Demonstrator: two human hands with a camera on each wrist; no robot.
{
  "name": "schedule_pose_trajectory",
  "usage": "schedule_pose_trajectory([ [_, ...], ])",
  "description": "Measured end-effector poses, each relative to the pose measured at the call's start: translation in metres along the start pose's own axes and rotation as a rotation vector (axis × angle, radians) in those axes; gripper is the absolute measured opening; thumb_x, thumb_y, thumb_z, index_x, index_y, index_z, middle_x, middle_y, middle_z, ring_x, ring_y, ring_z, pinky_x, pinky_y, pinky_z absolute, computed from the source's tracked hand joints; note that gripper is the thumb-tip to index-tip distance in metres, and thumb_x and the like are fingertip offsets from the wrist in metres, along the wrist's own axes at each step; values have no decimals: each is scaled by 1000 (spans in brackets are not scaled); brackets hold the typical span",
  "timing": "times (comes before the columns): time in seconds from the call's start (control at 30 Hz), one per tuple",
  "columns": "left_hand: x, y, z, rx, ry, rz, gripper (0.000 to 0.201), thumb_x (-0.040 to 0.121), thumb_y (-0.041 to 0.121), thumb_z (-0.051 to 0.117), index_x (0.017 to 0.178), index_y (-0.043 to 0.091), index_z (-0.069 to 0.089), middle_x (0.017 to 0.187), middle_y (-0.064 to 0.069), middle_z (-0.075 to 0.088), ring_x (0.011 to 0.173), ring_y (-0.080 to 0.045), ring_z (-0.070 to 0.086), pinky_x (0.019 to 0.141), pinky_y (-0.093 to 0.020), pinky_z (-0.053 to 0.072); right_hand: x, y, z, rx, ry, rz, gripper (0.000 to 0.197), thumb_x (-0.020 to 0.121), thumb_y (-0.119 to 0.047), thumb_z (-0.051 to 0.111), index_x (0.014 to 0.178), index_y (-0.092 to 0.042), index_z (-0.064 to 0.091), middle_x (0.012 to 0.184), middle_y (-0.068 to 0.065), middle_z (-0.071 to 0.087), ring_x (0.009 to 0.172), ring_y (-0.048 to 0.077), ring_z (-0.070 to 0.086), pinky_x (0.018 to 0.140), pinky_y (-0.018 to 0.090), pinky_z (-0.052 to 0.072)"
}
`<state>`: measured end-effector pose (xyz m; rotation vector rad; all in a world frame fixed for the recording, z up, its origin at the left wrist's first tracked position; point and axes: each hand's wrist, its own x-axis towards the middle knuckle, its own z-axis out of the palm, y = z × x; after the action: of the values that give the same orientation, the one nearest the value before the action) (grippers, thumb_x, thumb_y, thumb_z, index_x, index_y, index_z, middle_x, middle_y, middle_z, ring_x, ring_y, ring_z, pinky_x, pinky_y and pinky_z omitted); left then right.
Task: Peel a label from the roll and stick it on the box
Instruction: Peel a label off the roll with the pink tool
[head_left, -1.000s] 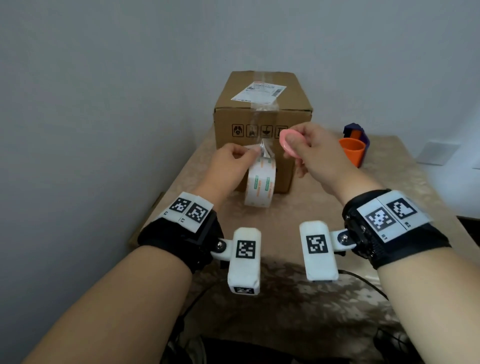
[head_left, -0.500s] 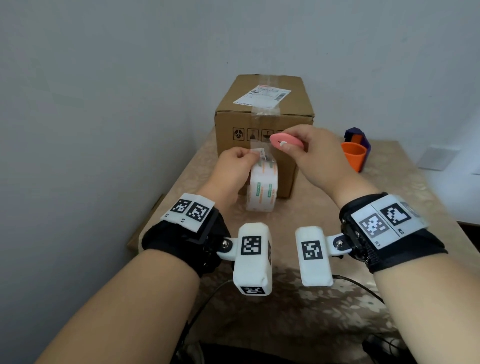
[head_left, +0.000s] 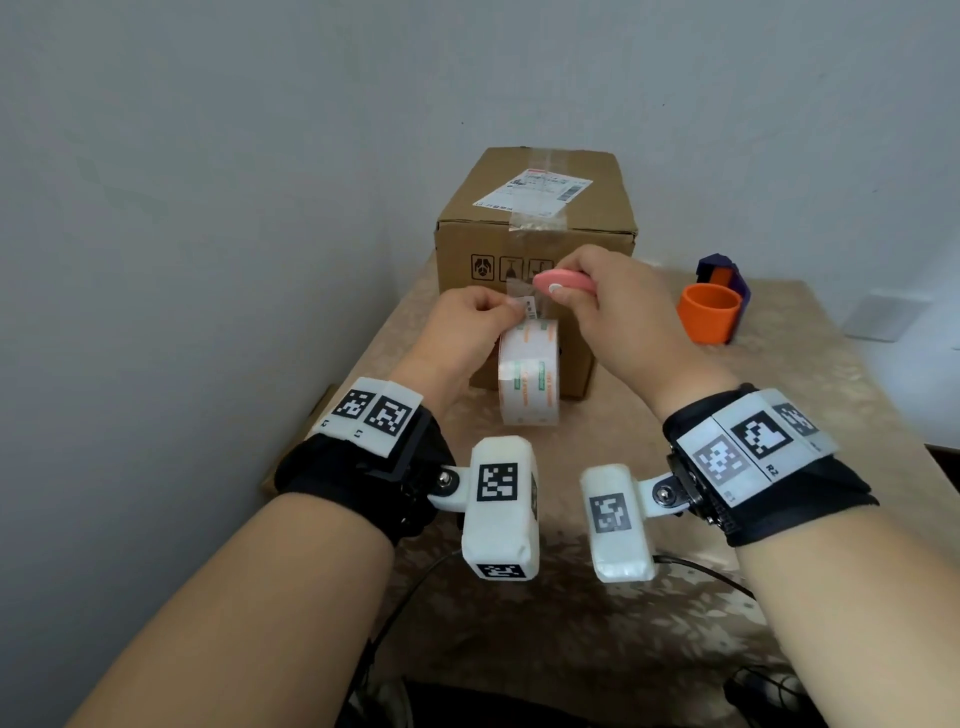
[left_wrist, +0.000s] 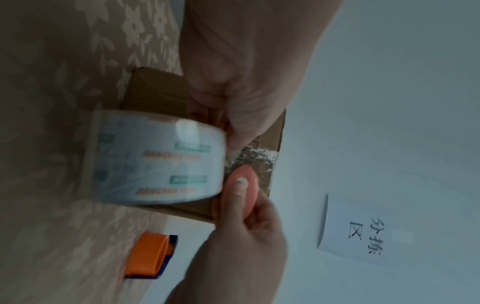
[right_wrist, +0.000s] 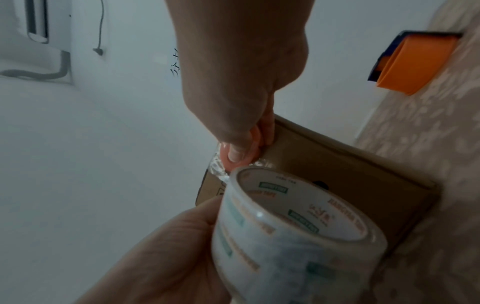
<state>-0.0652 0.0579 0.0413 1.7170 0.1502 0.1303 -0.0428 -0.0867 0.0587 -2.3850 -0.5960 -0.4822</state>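
A roll of clear tape (head_left: 527, 371) printed in green and orange hangs in front of the brown cardboard box (head_left: 535, 223). My left hand (head_left: 511, 306) pinches the roll's loose end (head_left: 530, 306) at the top of the roll. My right hand (head_left: 566, 291) grips a small pink oval cutter (head_left: 563, 282), thumb on top, its tip right at that loose end. The left wrist view shows the roll (left_wrist: 158, 158) and the cutter (left_wrist: 241, 185) against crinkled clear tape. In the right wrist view the roll (right_wrist: 293, 236) hangs under the cutter (right_wrist: 233, 156).
An orange cup-shaped holder (head_left: 710, 312) with a purple part (head_left: 722, 270) behind it stands right of the box on the beige patterned table (head_left: 779, 415). A wall runs close along the left and back. A shipping label (head_left: 535, 192) covers the box top. A cable (head_left: 701, 569) lies near the front edge.
The right hand turned the pink cutter from face-on to flat and brought it left to the loose end. The left hand kept its pinch on the roll.
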Motion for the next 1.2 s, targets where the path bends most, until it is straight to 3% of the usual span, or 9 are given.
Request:
schedule_pose_trajectory([
  [0.1, 1, 1, -4, 21, -42, -9, 8, 86, 18, 61, 83, 13, 66, 81, -3, 66, 77, -17, 60, 71, -29, 50, 0, 3, -2, 81, 4, 20, 17, 93, -24, 55, 106, -15, 62, 101, 1, 65, 90, 12, 53, 76, 24, 39],
  [0.23, 2, 3, -8, 6, -71, -40, 11, 87, 15, 59, 77, 14, 63, 73, -4, 64, 67, -16, 57, 62, -27, 46, 1, 7, -9, 159, 19, 70, 20, 92, -27, 57, 105, -13, 63, 94, -5, 60, 88, 11, 53, 74, 21, 37],
  [0.3, 3, 3, -8, 1, -72, -34, 11, 86, 14, 59, 76, 13, 64, 74, -5, 64, 71, -18, 57, 67, -30, 47, 0, 9, -13, 151, 13, 53, 19, 92, -26, 58, 105, -14, 64, 94, -6, 60, 88, 11, 53, 73, 20, 39],
  [0.37, 1, 1, -6, 15, -60, -20, 11, 86, 15, 60, 76, 12, 64, 75, -4, 64, 72, -17, 58, 70, -29, 48, -1, 8, -13, 114, -21, 15, 17, 92, -25, 57, 105, -16, 64, 95, -6, 62, 89, 11, 54, 77, 24, 42],
  [0.5, -2, -1, -2, 39, -19, -2, 14, 87, 15, 58, 89, 3, 66, 70, -1, 62, 59, -9, 55, 49, -14, 43, 0, 1, -7, -5, -78, -63, 17, 91, -21, 56, 105, -17, 64, 102, 1, 66, 92, 15, 55, 78, 25, 38],
  [0.7, -4, -4, -2, -47, -7, -56, 16, 86, 17, 60, 89, 3, 67, 77, -7, 66, 67, -17, 60, 61, -24, 46, 1, -13, 1, -86, -103, -105, 19, 92, -22, 55, 108, -17, 64, 107, 1, 65, 95, 13, 51, 79, 24, 35],
  [0.9, -4, -4, -4, -29, -6, -51, 13, 86, 16, 61, 80, 6, 66, 69, -5, 65, 59, -13, 59, 48, -15, 45, 1, -14, 6, -204, -142, -151, 19, 93, -22, 54, 107, -17, 65, 106, 4, 63, 104, 21, 52, 80, 26, 34],
  [1.07, -2, -6, -4, -42, -7, -58, 15, 84, 17, 62, 84, 4, 68, 75, -7, 67, 68, -18, 63, 59, -23, 48, 1, -17, 8, -240, -142, -160, 21, 93, -21, 53, 110, -17, 65, 106, 5, 63, 103, 23, 51, 86, 31, 39],
  [1.2, -4, -6, -4, -17, -2, -26, 9, 84, 18, 62, 83, 9, 63, 75, -5, 65, 66, -14, 61, 57, -20, 46, 1, -19, 7, -236, -153, -149, 23, 94, -22, 52, 111, -16, 66, 106, 6, 62, 104, 24, 50, 88, 34, 40],
])
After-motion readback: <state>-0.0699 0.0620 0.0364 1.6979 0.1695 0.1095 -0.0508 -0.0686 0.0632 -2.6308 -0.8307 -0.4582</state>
